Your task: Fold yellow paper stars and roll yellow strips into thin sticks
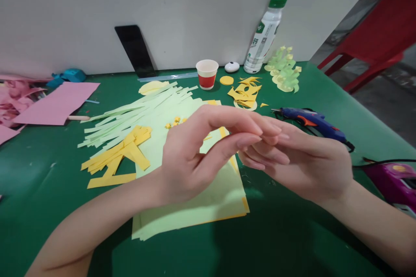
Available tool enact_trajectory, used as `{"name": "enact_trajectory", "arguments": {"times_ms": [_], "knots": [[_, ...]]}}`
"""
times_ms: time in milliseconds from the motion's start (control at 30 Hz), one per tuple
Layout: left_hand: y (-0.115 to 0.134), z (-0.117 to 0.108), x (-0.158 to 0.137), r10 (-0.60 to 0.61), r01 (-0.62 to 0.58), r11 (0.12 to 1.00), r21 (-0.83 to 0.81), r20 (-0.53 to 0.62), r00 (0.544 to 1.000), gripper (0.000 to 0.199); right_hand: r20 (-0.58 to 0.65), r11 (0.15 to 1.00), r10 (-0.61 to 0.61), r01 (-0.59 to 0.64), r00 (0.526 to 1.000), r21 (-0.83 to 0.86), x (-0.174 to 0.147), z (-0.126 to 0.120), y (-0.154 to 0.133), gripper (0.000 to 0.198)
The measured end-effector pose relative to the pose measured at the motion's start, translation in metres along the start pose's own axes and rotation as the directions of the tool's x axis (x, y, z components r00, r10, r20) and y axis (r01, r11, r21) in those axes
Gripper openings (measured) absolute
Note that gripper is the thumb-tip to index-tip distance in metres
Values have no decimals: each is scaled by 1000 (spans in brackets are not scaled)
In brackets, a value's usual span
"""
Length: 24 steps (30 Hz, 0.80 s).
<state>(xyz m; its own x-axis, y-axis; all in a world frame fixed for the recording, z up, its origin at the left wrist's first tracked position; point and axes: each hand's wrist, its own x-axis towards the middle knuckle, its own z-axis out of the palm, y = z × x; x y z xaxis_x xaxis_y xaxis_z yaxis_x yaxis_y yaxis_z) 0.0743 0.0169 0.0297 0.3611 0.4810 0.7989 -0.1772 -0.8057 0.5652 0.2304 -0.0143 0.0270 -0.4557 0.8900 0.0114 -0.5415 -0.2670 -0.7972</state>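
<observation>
1. My left hand (191, 156) arched over my right hand (302, 164), thumb and forefinger pinched together at the tips of my right fingers (269, 132); whether any scrap sat in that pinch I could not tell, it was too small or hidden.
2. My right hand lay half open, palm turned inward, fingers loosely together and holding nothing I could make out.
3. I judged the work wanted a light, steady pinch held clear above the paper, so anything tiny stayed between the fingertips.
4. Directly beneath both hands lay the stack of pale green paper sheets (195, 207), flat on the green bench (45, 207), with a yellow sheet showing at its edges.
5. Left of it lay yellow paper strips (120, 156) crossed over thin pale green paper strips (136, 112).
6. Just beyond my right hand rested the blue glue gun (312, 123), and a purple plastic tool (394, 179) lay near my right wrist.
</observation>
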Motion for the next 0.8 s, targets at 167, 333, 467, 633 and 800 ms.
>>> {"name": "enact_trajectory", "arguments": {"times_ms": [167, 333, 467, 633, 800], "knots": [[-1, -1, 1, 8, -9, 1000, -24, -38, 999, 13, -100, 984, -80, 63, 992, -165, -1, 0, 3, 17], [-4, -4, 4, 141, -137, 987, 89, -39, 989, 15, -160, 929, -203, 138, 966, -344, -5, 0, 3, 14], [-3, -7, 7, 163, -158, 948, 275, 4, 987, 16, -115, 803, -347, 232, 931, -549, -9, 0, 5, 16], [-4, -9, 9, 233, -257, 847, 465, 109, 966, 10, -105, 734, -427, 277, 898, -620, -15, 1, 8, 18], [-7, -12, 8, 340, -350, 688, 636, 144, 929, 6, -101, 726, -439, 287, 893, -625, -17, 3, 9, 22]]}}
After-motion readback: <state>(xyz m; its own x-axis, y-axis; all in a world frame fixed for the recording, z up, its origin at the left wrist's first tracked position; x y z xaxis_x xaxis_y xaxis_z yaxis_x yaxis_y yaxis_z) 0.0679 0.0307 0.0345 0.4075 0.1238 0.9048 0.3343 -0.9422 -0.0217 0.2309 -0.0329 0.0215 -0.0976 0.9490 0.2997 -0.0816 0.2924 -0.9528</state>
